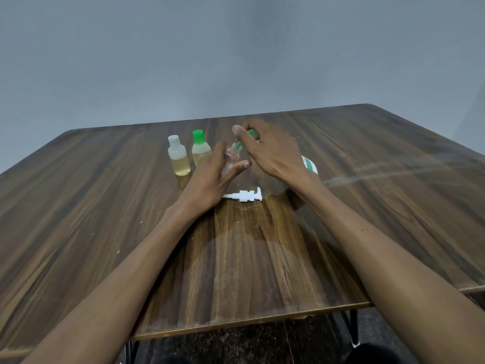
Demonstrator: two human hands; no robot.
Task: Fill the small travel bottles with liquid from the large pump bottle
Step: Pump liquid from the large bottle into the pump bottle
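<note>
My left hand (210, 177) wraps a small clear travel bottle (232, 156) that looks empty and stands on the wooden table (262, 258). My right hand (270, 151) pinches a green cap (246, 139) just above that bottle's neck, apart from it. To the left stand two small bottles holding yellowish liquid: one with a white cap (178, 158) and one with a green cap (200, 148). The white pump head (244, 195) lies on its side near my left wrist. The large pump bottle (309, 164) is mostly hidden behind my right hand; only a white and green label shows.
The table's near edge (249, 321) runs across the bottom, with black metal legs and dark floor below it. A plain grey wall stands behind the far edge. Broad tabletop lies to the left and right of the bottles.
</note>
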